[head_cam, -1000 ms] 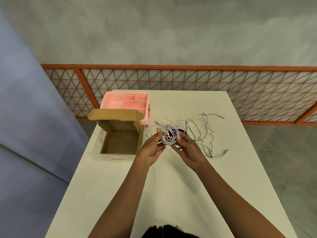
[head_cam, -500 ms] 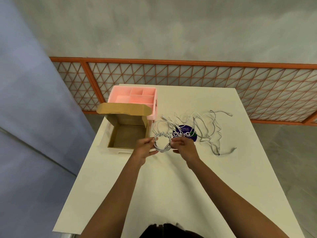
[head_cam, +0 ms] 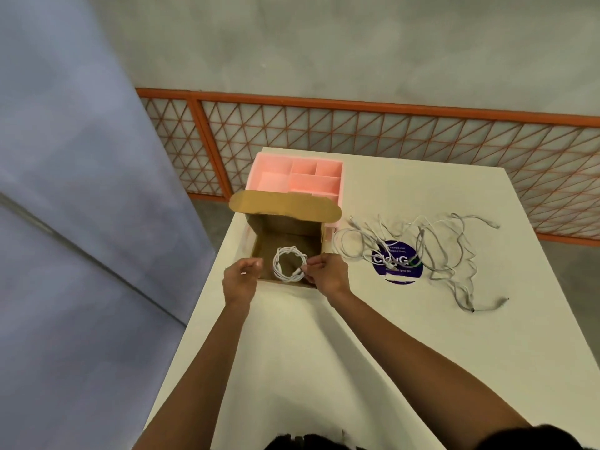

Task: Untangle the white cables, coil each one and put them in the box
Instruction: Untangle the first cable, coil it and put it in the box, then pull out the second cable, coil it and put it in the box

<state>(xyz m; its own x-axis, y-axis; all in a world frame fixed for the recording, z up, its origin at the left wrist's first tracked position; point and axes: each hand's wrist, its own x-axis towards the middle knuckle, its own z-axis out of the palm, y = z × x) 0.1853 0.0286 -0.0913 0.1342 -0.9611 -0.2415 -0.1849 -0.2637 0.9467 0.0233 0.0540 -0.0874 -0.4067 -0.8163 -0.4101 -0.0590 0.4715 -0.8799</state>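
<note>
- Pinching the coiled cable (head_cam: 288, 265) at its right side, the right hand (head_cam: 328, 273) holds it with thumb and forefinger closed on the loop; its other fingers are curled as well.
- The coil is a small white ring just left of the right fingertips, inside the open cardboard box (head_cam: 285, 232). It is either low above the brown floor or already lying on it; the view does not let me say which.
- The left hand (head_cam: 241, 280) is just left of the coil, at the near left corner of the box. Its fingers are loosely curled, apart from the coil, and seem to hold nothing.
- The lid of the box stands open beyond the fingers of both hands, and behind it sits a pink tray (head_cam: 269, 181) with several compartments.
- To the right of the right fingers, the other white cables (head_cam: 421, 241) lie in a loose tangle on the white table (head_cam: 487, 352), partly over a round purple sticker (head_cam: 378, 267).
- Both forearms reach from the near edge of the table toward the box.
</note>
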